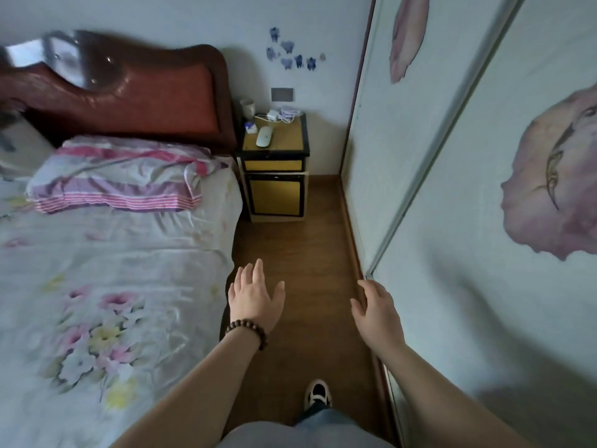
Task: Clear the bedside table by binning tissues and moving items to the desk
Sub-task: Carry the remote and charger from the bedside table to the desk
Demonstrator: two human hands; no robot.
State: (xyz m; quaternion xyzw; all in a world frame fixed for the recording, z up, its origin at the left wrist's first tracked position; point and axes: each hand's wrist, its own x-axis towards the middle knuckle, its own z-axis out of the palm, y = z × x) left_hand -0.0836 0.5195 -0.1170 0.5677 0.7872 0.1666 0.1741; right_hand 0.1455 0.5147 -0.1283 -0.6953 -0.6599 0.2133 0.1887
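Two hands: both were held out over the wooden floor [300,240], each carrying nothing.
Left hand [253,294]: fingers straight and slightly spread, palm down; a dark bead bracelet [248,331] sat on its wrist.
Right hand [376,305]: fingers relaxed and loosely together, close beside the wardrobe's sliding door [420,156]; whether it touched the door I could not tell.
Counter: the yellow, black-edged bedside table [274,166] stood in the far corner, just beside the bed's headboard [129,92] and well apart from both hands.
Containers: a pale cup [248,107] stood at the counter's back left corner; what it held could not be seen.
On the counter: a white computer mouse [265,136] lay near the middle, a white charger [273,114] with its cable at the back, a crumpled white bundle [288,113] that looked like tissues at the back right, and a small blue-and-white pack [249,126] on the left.
Writing: the pack was too small to read.
Room: the bed [113,270] carried a floral sheet and a pink-striped pillow [116,176]; blue stickers [290,54] marked the wall above a grey switch plate [282,94]; the wardrobe doors bore large pinkish prints.
Below: one black-and-white shoe [318,394] stood on the floor.
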